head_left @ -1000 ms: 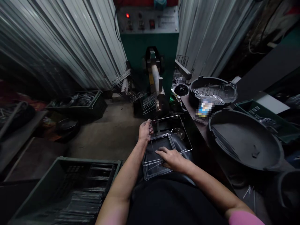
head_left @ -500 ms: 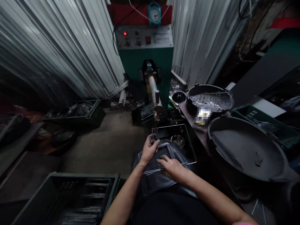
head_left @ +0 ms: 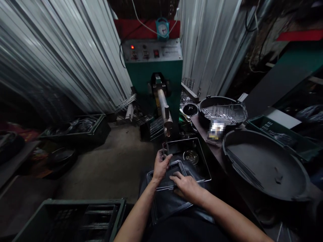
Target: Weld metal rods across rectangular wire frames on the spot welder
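Observation:
My left hand (head_left: 160, 165) pinches the near left corner of a rectangular wire frame (head_left: 202, 158), which is lifted toward the green machine (head_left: 154, 72). Its far edge sits just below the machine's protruding arm (head_left: 164, 116). My right hand (head_left: 185, 186) lies flat on a stack of similar wire frames (head_left: 161, 186) resting on my lap. A small metal bowl (head_left: 191, 156) shows through the lifted frame.
A large dark round basin (head_left: 264, 164) stands at the right, with another basin holding wire racks (head_left: 223, 112) behind it. Green crates sit at the lower left (head_left: 73, 220), far left (head_left: 75, 126) and far right (head_left: 277, 134). Corrugated metal walls flank the machine.
The view has tilted upward, so hands and frames sit lower in it. My left hand has drawn the lifted frame's corner closer to the stack. My right hand stays on the stack.

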The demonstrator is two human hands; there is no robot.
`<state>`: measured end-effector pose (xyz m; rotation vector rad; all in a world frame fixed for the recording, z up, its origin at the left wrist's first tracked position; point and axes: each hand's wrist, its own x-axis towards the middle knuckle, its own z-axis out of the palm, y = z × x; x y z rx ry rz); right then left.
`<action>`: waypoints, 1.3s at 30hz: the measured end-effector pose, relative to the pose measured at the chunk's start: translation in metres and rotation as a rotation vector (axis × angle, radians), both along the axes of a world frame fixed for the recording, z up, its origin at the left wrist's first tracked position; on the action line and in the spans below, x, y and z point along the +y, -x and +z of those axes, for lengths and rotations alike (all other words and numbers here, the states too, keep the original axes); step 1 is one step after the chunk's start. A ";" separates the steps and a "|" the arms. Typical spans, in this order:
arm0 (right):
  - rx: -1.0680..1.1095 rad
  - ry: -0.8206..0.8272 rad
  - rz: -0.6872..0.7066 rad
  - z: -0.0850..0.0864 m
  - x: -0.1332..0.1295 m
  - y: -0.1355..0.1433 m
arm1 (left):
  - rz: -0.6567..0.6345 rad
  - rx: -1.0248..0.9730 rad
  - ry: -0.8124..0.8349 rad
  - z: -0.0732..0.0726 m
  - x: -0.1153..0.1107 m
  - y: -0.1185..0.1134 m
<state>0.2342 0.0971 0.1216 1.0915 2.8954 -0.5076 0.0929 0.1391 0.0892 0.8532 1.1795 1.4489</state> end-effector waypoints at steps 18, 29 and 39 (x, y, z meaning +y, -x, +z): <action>0.009 -0.121 -0.019 0.005 0.024 0.002 | 0.028 -0.034 0.011 0.011 0.034 -0.004; 0.029 -0.100 0.012 0.006 0.028 -0.002 | 0.053 0.005 0.052 0.014 0.036 -0.007; 0.014 -0.103 0.018 0.005 0.031 -0.004 | -0.161 0.013 0.101 0.015 0.020 0.006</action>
